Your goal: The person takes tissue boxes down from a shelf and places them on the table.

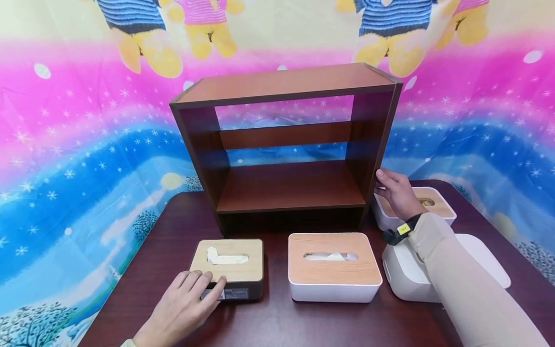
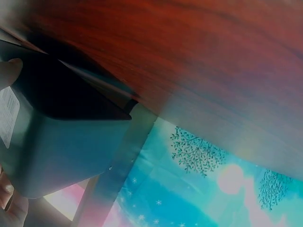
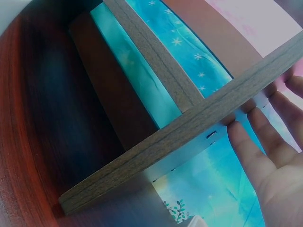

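Note:
My left hand [image 1: 184, 306] holds the near left corner of a small dark tissue box [image 1: 256, 290] with a light wooden lid. In the left wrist view, its thumb [image 2: 10, 72] lies against the dark side of the box, beside a white label, and other fingers show at the lower left. My right hand [image 1: 400, 193] is at the outer right side of a brown wooden shelf [image 1: 290, 185]. Seen from the right wrist, its nearly straight fingers [image 3: 244, 142] touch the side panel with their tips. The shelf stands upright on the table.
A white tissue box [image 1: 334, 270] with a wooden lid sits in front of the shelf. Another wood-lidded box [image 1: 440, 200] is behind the right wrist, and a rounded white box [image 1: 407, 274] lies partly under the right forearm. The dark table [image 1: 173, 231] backs onto a printed curtain [image 1: 78, 144].

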`<action>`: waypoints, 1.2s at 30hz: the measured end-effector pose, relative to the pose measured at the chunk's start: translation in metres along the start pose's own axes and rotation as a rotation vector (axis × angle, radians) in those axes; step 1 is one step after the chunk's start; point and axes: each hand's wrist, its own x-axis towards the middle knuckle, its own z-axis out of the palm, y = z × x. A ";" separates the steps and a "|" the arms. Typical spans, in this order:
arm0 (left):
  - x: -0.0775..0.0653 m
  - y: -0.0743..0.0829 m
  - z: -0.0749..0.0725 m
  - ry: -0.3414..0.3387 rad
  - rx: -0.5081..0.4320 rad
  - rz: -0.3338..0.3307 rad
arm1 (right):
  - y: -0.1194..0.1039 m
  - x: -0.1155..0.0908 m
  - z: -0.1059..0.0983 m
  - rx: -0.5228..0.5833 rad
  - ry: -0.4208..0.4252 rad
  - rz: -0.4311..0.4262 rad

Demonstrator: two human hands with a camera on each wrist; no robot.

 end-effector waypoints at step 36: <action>-0.005 0.010 0.006 -0.193 -0.095 0.019 | 0.000 0.001 0.000 0.034 0.001 0.003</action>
